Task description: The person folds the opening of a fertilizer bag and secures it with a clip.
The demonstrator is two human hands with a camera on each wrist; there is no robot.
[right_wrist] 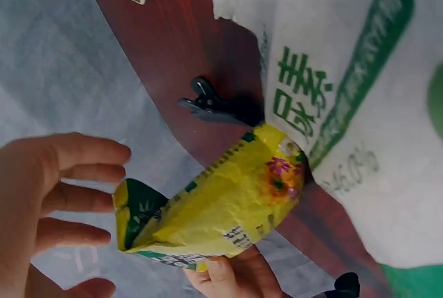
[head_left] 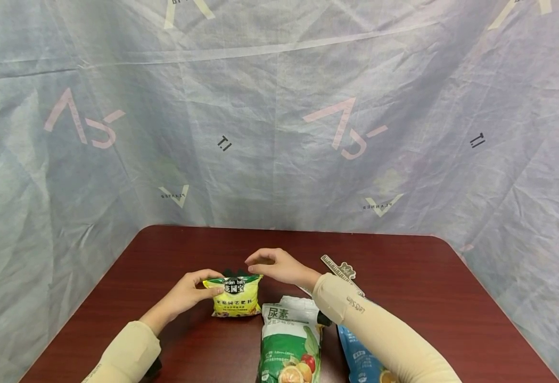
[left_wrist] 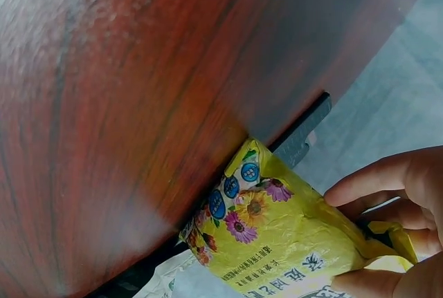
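A small yellow bag [head_left: 235, 300] with a green top edge and "Garden baby" lettering stands on the dark red table. My left hand [head_left: 188, 292] pinches its upper left side between thumb and fingers. In the left wrist view the flower print on the yellow bag [left_wrist: 277, 222] shows. Close to the bag's upper right corner, my right hand [head_left: 281, 266] hovers with loosely bent fingers. The right wrist view shows the right hand's fingers [right_wrist: 76, 194] spread beside the green corner, gripping nothing; whether they touch it I cannot tell.
Just right stands a white-and-green bag [head_left: 289, 340] with fruit pictures. A blue bag [head_left: 361, 356] lies partly under my right forearm. Behind are a ruler with a bear-shaped clip [head_left: 345, 270] and a black clip [right_wrist: 221, 108]. Grey printed cloth [head_left: 279, 133] hangs beyond the table [head_left: 183, 244].
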